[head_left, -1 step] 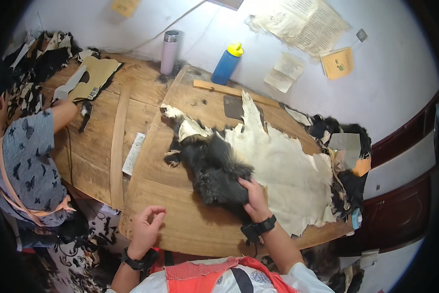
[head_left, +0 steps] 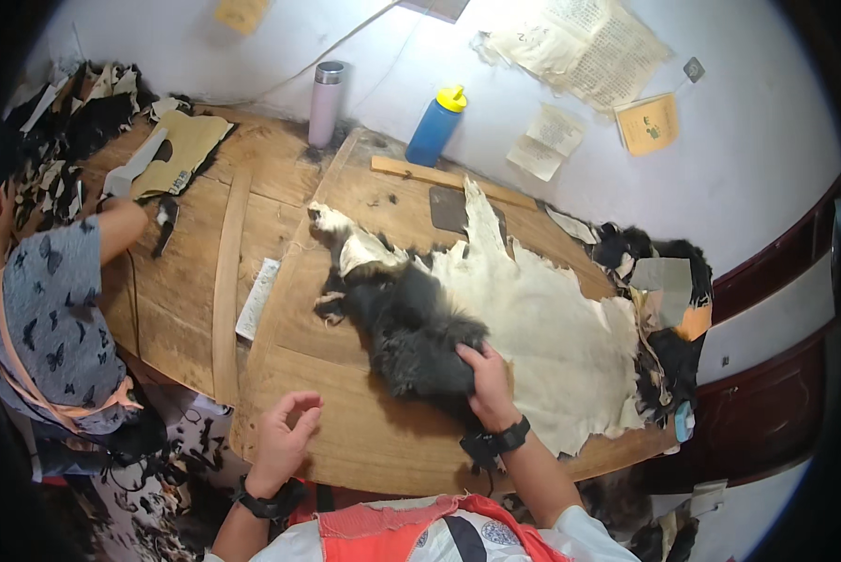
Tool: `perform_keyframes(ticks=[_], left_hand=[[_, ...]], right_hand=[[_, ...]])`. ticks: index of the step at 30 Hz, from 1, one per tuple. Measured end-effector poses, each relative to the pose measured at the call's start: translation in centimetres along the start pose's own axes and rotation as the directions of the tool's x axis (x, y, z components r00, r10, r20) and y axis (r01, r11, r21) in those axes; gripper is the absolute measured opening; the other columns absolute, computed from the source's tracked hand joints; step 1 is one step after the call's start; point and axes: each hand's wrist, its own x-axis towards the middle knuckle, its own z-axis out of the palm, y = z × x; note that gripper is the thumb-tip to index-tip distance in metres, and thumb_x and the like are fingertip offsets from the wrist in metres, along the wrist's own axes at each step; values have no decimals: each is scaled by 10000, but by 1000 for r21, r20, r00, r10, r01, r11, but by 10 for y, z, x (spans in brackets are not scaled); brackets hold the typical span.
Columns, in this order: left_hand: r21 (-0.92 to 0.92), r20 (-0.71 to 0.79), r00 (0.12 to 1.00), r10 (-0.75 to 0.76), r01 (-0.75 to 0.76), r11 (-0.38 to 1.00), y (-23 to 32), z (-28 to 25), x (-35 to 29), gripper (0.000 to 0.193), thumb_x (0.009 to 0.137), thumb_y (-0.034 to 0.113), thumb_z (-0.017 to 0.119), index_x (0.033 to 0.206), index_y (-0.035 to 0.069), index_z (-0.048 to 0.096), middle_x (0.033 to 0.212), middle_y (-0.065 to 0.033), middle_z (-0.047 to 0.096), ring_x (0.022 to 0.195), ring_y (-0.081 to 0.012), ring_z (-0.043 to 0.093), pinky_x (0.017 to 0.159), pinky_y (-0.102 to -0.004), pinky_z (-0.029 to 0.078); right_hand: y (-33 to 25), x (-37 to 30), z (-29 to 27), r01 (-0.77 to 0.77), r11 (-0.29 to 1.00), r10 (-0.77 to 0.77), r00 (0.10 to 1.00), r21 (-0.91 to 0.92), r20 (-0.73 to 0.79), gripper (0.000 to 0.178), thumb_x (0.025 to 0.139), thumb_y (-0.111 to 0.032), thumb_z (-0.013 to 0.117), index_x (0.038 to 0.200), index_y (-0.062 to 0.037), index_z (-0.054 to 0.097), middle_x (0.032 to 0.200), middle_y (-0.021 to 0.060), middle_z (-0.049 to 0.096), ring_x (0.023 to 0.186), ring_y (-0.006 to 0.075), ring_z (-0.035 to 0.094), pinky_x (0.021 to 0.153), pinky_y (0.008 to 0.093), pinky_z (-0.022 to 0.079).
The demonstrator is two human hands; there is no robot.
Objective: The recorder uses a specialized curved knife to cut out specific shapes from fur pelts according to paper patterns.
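Note:
A large pelt (head_left: pixel 542 347) lies over the worktable, its pale skin side up on the right. Its left part is folded over and shows black fur (head_left: pixel 425 351). My right hand (head_left: pixel 486 379) grips the edge of this black fur, the thumb on top and the other fingers mostly hidden. To the left, my left hand (head_left: pixel 285 440) hovers by the table's front edge. Its fingers are loosely curled and apart from the thumb, holding nothing. Pale, ragged ends of the hide (head_left: pixel 331 218) stick out at the far left of the fold.
Along the wooden table (head_left: pixel 346 436) stand a blue bottle (head_left: pixel 435 129) and a pink flask (head_left: pixel 325 108). A wooden strip (head_left: pixel 411 170) lies near the wall. A white power strip (head_left: pixel 258 300) is left. Fur scraps (head_left: pixel 669 351) hang at right. Another person (head_left: pixel 51 328) works at left.

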Motion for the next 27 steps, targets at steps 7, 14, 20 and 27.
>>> perform_keyframes(ticks=[7, 14, 20, 27], left_hand=[[23, -35, 999, 14, -13, 1000, 38, -29, 137, 255, 992, 238, 590, 1140, 32, 614, 914, 14, 608, 793, -51, 541, 665, -209, 450], [35, 346, 835, -428, 444, 895, 30, -13, 272, 346, 989, 307, 593, 1131, -8, 597, 956, -56, 663, 794, -140, 658, 670, -275, 518], [496, 642, 579, 502, -813, 304, 63, 68, 216, 386, 839, 97, 644, 1215, 22, 594, 896, -75, 643, 735, -265, 627, 676, -358, 513], [278, 956, 232, 180, -913, -300, 44, 81, 142, 365, 815, 163, 591, 1154, 32, 623, 856, -25, 593, 845, -187, 573, 790, -324, 428]], right_hand=[[4, -45, 90, 927, -190, -438, 214, -322, 873, 48, 709, -132, 690, 703, -88, 675, 695, 57, 610, 725, 226, 588, 697, 336, 491], [79, -41, 97, 868, -261, -53, 424, -423, 904, 141, 841, -180, 603, 917, -82, 671, 916, 74, 582, 844, 236, 599, 699, 365, 506], [83, -46, 85, 872, -213, -57, 440, -442, 896, 175, 855, -164, 569, 979, -85, 663, 1041, 106, 578, 808, 233, 616, 626, 341, 533], [79, -64, 89, 816, -195, 26, 558, -543, 829, 211, 880, -182, 559, 1044, -112, 670, 1005, 91, 595, 703, 215, 621, 579, 352, 514]])
